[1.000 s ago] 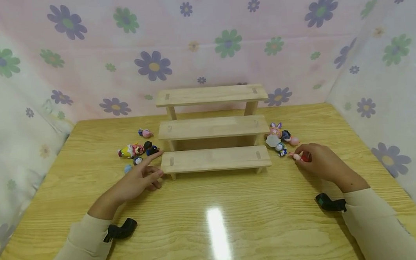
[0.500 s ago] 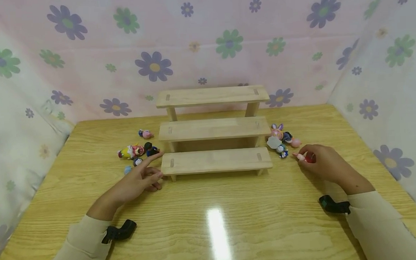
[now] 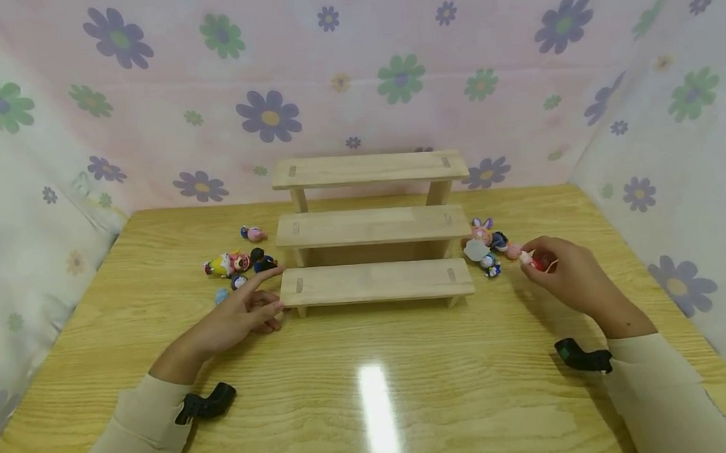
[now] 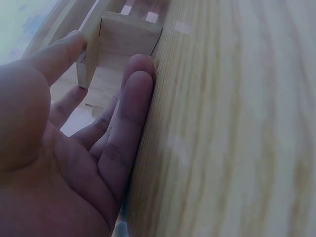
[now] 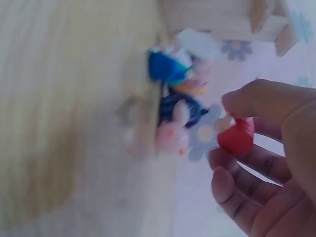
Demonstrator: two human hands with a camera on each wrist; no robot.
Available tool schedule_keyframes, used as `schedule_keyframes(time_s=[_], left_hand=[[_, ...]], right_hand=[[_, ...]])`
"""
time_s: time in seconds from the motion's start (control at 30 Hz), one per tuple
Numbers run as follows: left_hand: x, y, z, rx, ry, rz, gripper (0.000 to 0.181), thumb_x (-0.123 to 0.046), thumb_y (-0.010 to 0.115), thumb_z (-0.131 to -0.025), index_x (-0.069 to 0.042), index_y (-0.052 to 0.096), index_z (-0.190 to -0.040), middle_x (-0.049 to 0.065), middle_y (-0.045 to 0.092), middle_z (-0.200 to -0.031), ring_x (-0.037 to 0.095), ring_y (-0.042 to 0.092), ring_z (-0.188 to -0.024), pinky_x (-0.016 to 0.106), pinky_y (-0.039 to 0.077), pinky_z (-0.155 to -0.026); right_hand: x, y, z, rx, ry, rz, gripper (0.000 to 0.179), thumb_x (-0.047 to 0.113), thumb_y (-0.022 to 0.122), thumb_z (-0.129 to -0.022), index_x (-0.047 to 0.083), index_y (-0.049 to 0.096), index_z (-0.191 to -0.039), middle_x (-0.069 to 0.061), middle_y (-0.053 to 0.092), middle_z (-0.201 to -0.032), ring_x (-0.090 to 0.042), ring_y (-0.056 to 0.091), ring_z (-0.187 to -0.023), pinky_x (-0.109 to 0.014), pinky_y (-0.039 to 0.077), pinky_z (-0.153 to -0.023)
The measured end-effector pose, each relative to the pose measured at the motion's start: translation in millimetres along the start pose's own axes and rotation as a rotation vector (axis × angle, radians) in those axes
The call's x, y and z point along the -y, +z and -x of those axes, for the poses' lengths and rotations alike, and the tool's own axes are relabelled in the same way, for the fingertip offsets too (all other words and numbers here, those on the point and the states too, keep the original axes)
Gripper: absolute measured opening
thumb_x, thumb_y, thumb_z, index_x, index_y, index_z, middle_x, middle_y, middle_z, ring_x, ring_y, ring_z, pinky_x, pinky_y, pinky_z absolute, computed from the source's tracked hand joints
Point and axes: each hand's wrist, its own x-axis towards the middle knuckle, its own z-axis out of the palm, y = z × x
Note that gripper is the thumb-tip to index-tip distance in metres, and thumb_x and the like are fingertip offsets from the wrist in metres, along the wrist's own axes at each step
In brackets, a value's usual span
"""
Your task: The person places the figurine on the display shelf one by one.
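Observation:
My right hand [image 3: 567,270] pinches a small toy figurine with a red body [image 5: 238,137] and a pale pink head, held just above the table. Close beside it lies a group of figurines: one with a pink round head [image 5: 171,136], one with a white cap-like top [image 3: 477,250] and blue clothes, and one with purple-white ears [image 3: 483,224]. My left hand [image 3: 235,319] rests at the left end of the lowest step [image 3: 375,282] of a three-step wooden stand. Its extended index finger and its thumb touch that end, while the other fingers are loosely bent near the table.
Left of the stand lie more figurines: a yellow-and-white one with a pink face [image 3: 228,263], a dark blue one [image 3: 263,260] and a pink one [image 3: 254,233]. The stand's middle step [image 3: 372,226] and top step [image 3: 369,168] rise behind. Flowered cloth [image 3: 355,76] encloses the table [image 3: 285,395].
My right hand has shifted slightly right and then away from me, raising the red figurine off the table. My left hand stays at the stand's end.

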Motion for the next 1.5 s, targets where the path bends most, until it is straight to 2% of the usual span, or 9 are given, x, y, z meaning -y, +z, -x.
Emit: schedule_keyframes(time_s=[0.13,0.3,0.57,0.97,1.2,1.5], left_hand=[[0.4,-0.4,0.2,0.000,-0.001,-0.002,0.068,-0.029,0.051,-0.106,-0.025,0.013,-0.162,0.025,0.056,-0.128,0.027,0.069,-0.097,0.035,0.059,-0.084],[1.0,-0.8,0.7,-0.003,-0.010,0.001,0.068,-0.029,0.051,-0.106,-0.025,0.013,-0.162,0.025,0.056,-0.128,0.027,0.069,-0.098,0.036,0.059,-0.084],[0.4,0.3,-0.1,0.000,-0.009,-0.007,0.067,-0.030,0.052,-0.106,-0.028,0.013,-0.162,0.025,0.056,-0.129,0.028,0.069,-0.098,0.036,0.058,-0.084],[1.2,-0.4,-0.2,0.000,-0.021,0.006,0.067,-0.030,0.051,-0.106,-0.028,0.013,-0.162,0.023,0.057,-0.128,0.028,0.069,-0.099,0.036,0.058,-0.085],[1.6,-2.4,2.2,-0.004,-0.033,0.020,0.069,-0.028,0.054,-0.105,-0.027,0.014,-0.162,0.024,0.055,-0.128,0.027,0.070,-0.098,0.035,0.058,-0.084],[1.3,-2.1,0.0,0.002,-0.009,0.012,0.069,-0.029,0.053,-0.106,-0.024,0.013,-0.162,0.026,0.056,-0.128,0.026,0.070,-0.097,0.036,0.059,-0.084]], right_hand=[[16.1,-2.5,-4.6,-0.095,-0.021,-0.025,0.025,0.012,0.074,-0.091,0.006,0.068,-0.115,-0.006,0.064,-0.085,-0.009,0.060,-0.074,-0.016,0.048,-0.061],[38.0,-0.7,-13.2,-0.175,-0.056,-0.096,0.026,0.011,0.073,-0.092,0.004,0.068,-0.117,-0.008,0.067,-0.088,0.007,0.053,-0.076,-0.006,0.044,-0.068],[62.0,6.5,-28.5,-0.246,-0.120,-0.174,0.030,0.009,0.073,-0.092,0.002,0.067,-0.120,-0.010,0.067,-0.096,0.011,0.052,-0.081,-0.007,0.043,-0.072],[89.1,21.1,-49.8,-0.262,-0.183,-0.258,0.029,0.003,0.072,-0.091,-0.001,0.066,-0.118,-0.010,0.067,-0.098,0.007,0.056,-0.082,-0.007,0.047,-0.071],[98.5,24.0,-53.8,-0.264,-0.164,-0.272,0.030,0.006,0.075,-0.090,0.001,0.067,-0.118,-0.009,0.068,-0.097,0.003,0.056,-0.080,-0.011,0.047,-0.067],[126.2,29.3,-68.1,-0.262,-0.179,-0.373,0.026,0.008,0.072,-0.092,0.001,0.068,-0.116,-0.011,0.069,-0.097,-0.008,0.058,-0.081,-0.010,0.048,-0.070]])
